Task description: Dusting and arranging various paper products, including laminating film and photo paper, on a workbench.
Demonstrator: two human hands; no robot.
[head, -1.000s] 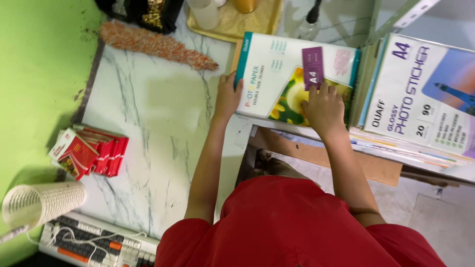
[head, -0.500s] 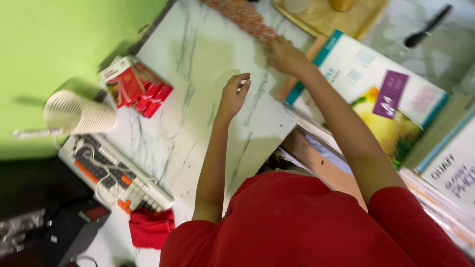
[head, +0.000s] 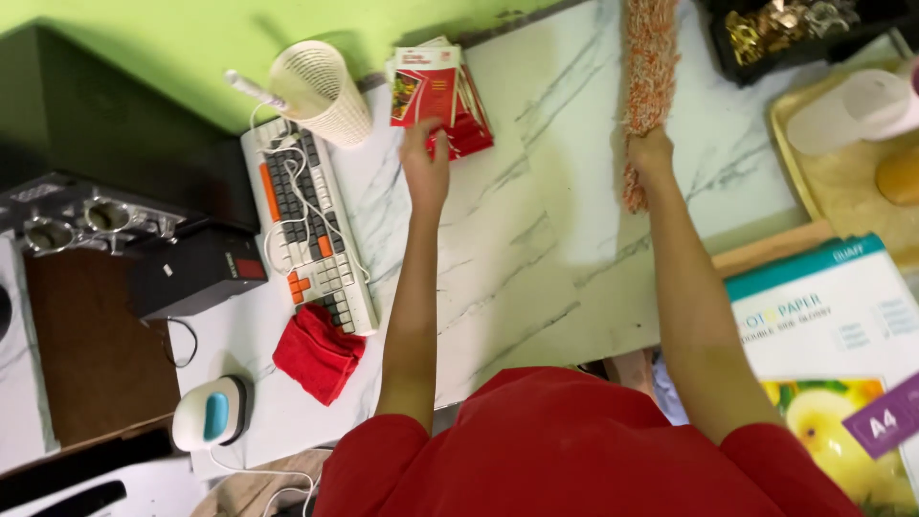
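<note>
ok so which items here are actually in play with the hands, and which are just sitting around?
In play:
- left hand on the stack of red packets
- right hand gripping the orange fluffy duster

Just lying about:
- keyboard
- red cloth
- mesh cup
- photo paper pack
- tray
</note>
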